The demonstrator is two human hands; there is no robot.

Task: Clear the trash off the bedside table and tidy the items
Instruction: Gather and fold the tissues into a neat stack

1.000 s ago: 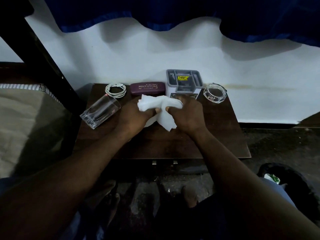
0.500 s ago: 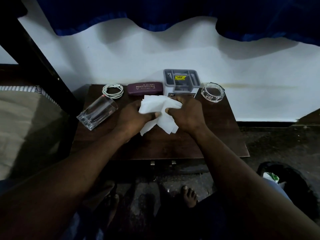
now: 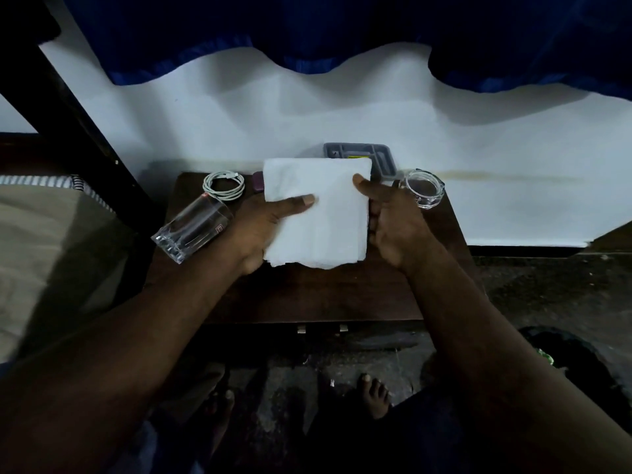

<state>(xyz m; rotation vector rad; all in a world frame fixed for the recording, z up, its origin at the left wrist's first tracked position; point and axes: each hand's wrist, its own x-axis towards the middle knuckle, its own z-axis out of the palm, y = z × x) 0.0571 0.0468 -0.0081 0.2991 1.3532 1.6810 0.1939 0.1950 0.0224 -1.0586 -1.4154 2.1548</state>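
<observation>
A white paper napkin is spread out flat as a square above the dark wooden bedside table. My left hand grips its left edge with the thumb on top. My right hand pinches its right edge. A clear drinking glass lies on its side at the table's left. A coiled white cable sits at the back left. The maroon glasses case is mostly hidden behind the napkin. A grey organiser tray stands at the back, and a glass ashtray at the back right.
A white wall and blue curtain lie behind the table. A bed with a beige sheet and a dark post are to the left. A dark bin with trash stands on the floor at the right. A person's bare feet rest below the table.
The napkin was crumpled between both hands; it is now opened out flat into a square, with the hands apart at its left and right edges.
</observation>
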